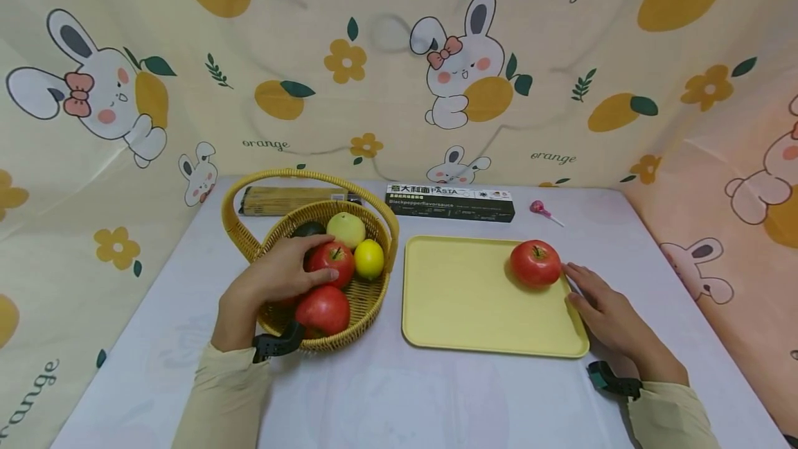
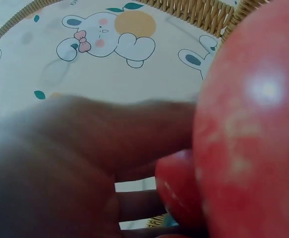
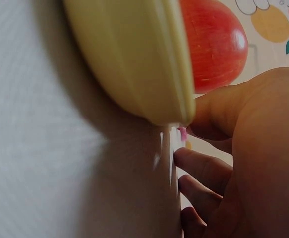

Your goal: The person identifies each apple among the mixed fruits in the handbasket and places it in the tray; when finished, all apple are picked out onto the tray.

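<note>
My left hand (image 1: 283,269) reaches into a wicker basket (image 1: 368,317), its thumb and fingers around a red apple (image 1: 337,263). Nearer to me in the basket is another large red apple (image 1: 324,312), which fills the right of the left wrist view. A pale green round fruit (image 1: 346,229), a yellow lemon (image 1: 369,260) and a dark fruit (image 1: 309,229) lie behind and beside the gripped apple. On the right, my right hand (image 1: 614,317) rests with loose fingers and thumb at the right edge of a yellow tray (image 1: 474,296). One red apple (image 1: 535,264) sits on that tray.
Behind the basket lies a long yellowish packet (image 1: 280,201), partly covered by its arched handle (image 1: 312,175). A black and white pasta box (image 1: 449,206) stands behind the tray. To its right is a lollipop (image 1: 539,208). Printed cloth walls surround the white tabletop (image 1: 386,400).
</note>
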Demonstrator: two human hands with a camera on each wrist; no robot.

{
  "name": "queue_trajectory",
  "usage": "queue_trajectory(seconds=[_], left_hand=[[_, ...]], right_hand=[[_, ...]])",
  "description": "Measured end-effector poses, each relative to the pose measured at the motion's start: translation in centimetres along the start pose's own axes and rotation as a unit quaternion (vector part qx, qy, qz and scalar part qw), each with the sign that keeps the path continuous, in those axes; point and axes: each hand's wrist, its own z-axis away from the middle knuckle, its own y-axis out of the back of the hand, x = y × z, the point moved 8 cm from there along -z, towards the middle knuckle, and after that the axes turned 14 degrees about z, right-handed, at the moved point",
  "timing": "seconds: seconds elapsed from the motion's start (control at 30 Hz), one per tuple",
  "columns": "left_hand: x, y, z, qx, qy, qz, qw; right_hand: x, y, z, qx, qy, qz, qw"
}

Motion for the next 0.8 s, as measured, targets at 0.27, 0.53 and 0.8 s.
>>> queue_trajectory(seconds=[0.27,0.53,0.8], left_hand=[[-0.2,-0.1,-0.2,0.008,0.026,0.005,0.9996],[0.3,0.9,-0.2,0.070,0.028,0.020,0.9970],[2.0,2.6,1.2,0.100,-0.019,0.084,0.9912]], right_hand=[[0.0,-0.1,0.1,0.001,0.000,0.004,1.0000],[-0.1,0.0,0.1,0.006,0.005,0.004,1.0000],[-0.1,0.1,0.0,0.010,0.009,0.005,0.9999]])
